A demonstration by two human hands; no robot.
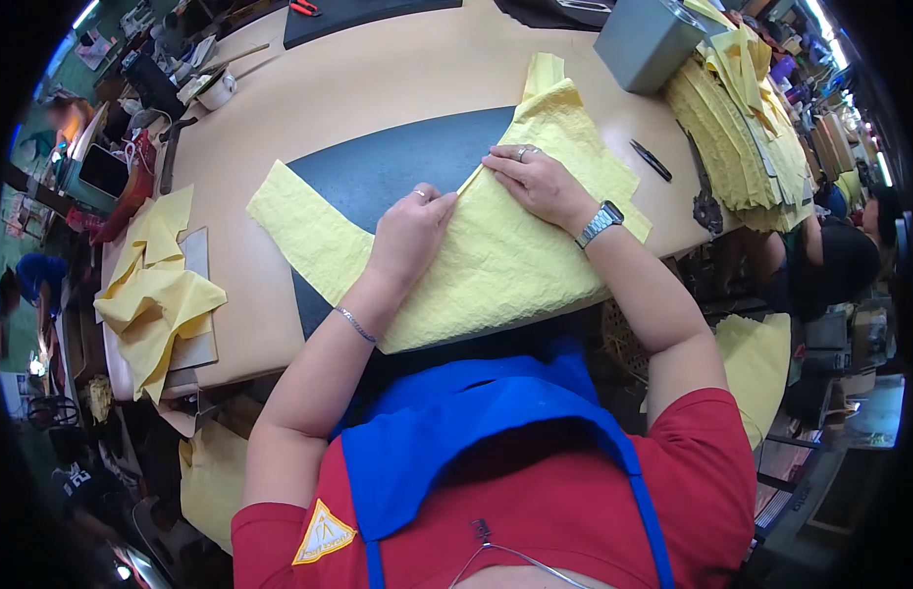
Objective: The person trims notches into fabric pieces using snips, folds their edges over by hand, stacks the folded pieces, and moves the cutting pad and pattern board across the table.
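A large piece of crinkled yellow material [505, 260] lies over a dark board [378, 157] on the table in front of me. Its narrow strip reaches out to the left, and another end points up at the top. My left hand [412, 231] pinches the folded edge of the material near the middle. Just to the right and a little higher, my right hand [540, 182], with a ring and a wristwatch, presses its closed fingers on the same edge. A short stretch of the edge shows between the two hands.
A grey metal container [648, 44] and a tall stack of yellow pieces [726, 137] stand at the right. Black snips [651, 160] lie nearby. More yellow pieces [162, 294] are at the left, a white cup [217, 90] at the upper left. People are around the table.
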